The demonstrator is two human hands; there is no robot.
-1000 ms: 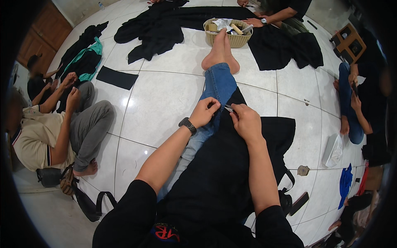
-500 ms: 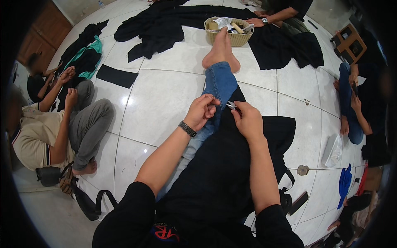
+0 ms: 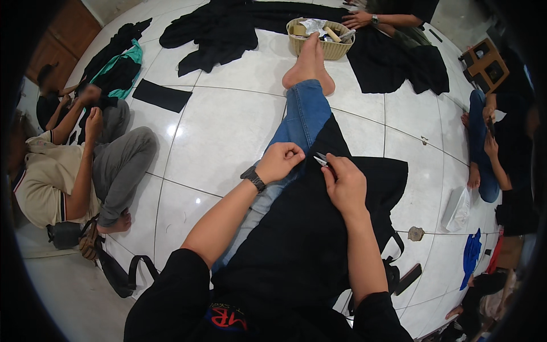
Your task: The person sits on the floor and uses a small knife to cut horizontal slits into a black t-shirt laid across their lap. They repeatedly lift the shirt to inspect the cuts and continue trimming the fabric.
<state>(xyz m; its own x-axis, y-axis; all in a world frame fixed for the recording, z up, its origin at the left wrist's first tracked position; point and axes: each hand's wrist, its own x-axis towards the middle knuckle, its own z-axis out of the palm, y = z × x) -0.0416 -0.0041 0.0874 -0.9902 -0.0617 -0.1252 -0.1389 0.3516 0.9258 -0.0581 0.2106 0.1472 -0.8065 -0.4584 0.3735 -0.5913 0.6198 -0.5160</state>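
Observation:
Black cloth (image 3: pixel 290 245) lies over my lap and outstretched legs, with blue jeans (image 3: pixel 305 117) showing along its left edge. Above the cloth, my right hand (image 3: pixel 346 182) is closed around small thread snips (image 3: pixel 321 160), whose pale blades point up and to the left, a little apart. Just left of the blades is my left hand (image 3: pixel 281 162), its thumb and forefinger pinched together. Whatever it may hold is too fine to make out. A gap separates the two hands.
A beige basket (image 3: pixel 322 50) of supplies stands beyond my feet. Black cloths (image 3: pixel 211 34) spread across the tiled floor (image 3: pixel 228 119). Co-workers sit at left (image 3: pixel 62 176), right (image 3: pixel 504 142) and far right. A white plastic bag (image 3: pixel 457 210) and a dark box (image 3: pixel 408 279) lie to my right.
My left hand has turned over and lowered slightly, its fingers now pinched downward. The right hand with the snips has moved slightly down and right, widening the gap between hands.

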